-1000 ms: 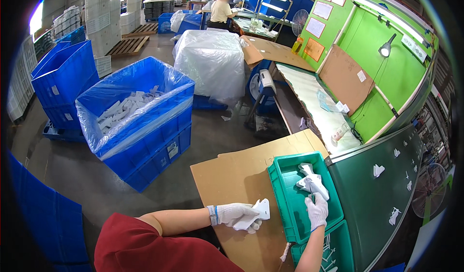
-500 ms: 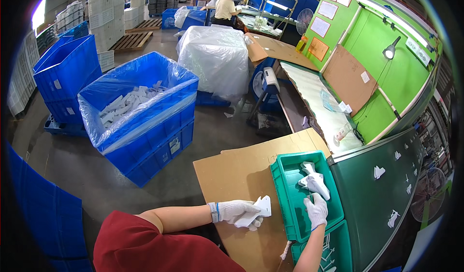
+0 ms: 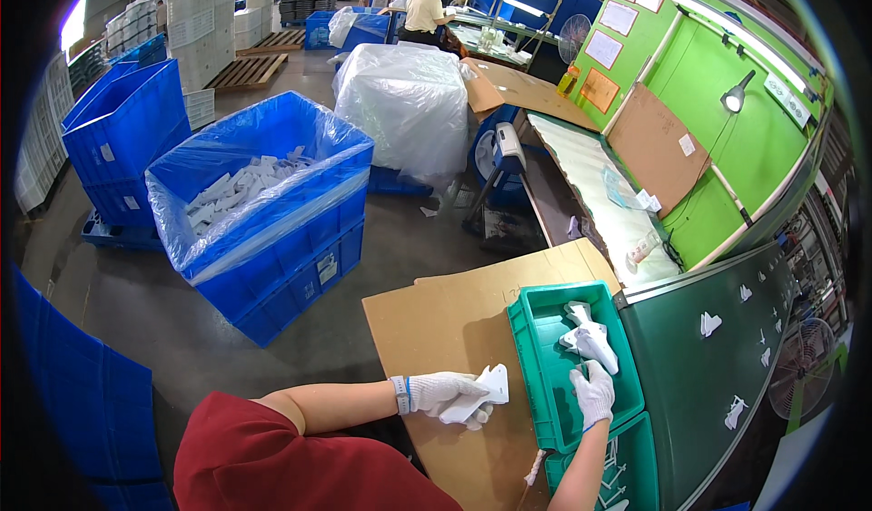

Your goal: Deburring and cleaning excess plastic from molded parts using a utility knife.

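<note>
My left hand (image 3: 451,396), in a white knit glove, is closed around flat white plastic parts (image 3: 490,386) above the brown cardboard (image 3: 427,316). How many parts it holds I cannot tell. Inside the green tray (image 3: 531,379), my gloved right hand (image 3: 594,395) has its fingers curled together just below some white plastic pieces (image 3: 592,340). Whatever sits between those fingertips is too small to make out. A second green bin (image 3: 647,461), partly under the first, contains thin white sticks.
Along the right runs a dark green conveyor belt (image 3: 677,357) carrying scattered white parts (image 3: 710,324). A lined blue bin (image 3: 300,279) full of white pieces stands to the left. Beyond are a plastic-wrapped stack (image 3: 400,102), a green-backed workbench (image 3: 595,211) and a person (image 3: 423,11).
White parts on the conveyor have shifted slightly toward the lower left. Both hands stay almost where they were, the left still gripping its white parts.
</note>
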{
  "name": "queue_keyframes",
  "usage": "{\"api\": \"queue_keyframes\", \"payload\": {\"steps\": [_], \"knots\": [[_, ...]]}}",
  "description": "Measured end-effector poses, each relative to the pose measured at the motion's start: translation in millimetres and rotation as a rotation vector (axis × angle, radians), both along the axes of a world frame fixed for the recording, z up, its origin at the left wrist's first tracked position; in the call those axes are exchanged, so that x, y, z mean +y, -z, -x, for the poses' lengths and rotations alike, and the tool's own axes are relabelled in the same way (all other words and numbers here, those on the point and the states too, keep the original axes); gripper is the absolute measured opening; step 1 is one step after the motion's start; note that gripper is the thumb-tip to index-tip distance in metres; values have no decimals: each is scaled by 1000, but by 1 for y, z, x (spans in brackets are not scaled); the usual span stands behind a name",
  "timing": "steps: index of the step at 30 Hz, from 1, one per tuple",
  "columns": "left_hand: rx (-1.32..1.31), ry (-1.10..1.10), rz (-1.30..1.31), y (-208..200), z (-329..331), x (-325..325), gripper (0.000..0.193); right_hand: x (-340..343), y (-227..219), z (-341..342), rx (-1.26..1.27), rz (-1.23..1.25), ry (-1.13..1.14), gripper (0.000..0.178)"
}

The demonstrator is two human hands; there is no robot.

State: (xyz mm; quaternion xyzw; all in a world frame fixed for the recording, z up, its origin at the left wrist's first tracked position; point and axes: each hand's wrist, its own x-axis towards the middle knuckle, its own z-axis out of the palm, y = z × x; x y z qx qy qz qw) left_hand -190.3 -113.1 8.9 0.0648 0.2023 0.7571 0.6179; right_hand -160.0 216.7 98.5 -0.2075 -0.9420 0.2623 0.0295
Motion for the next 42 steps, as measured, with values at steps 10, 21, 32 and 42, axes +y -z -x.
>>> {"api": "queue_keyframes", "payload": {"steps": [10,21,32,42], "knots": [[9,8,14,1,1,1,34,-4,-5,-2,-3,23,21,28],[-9,20,-21,3,1,2,35,2,2,-2,12,-14,-8,29],[-37,20,-24,9,2,4,35,0,0,-2,3,9,-3,28],[-35,30,-41,8,2,3,35,0,-2,-3,-12,-20,-12,29]]}}
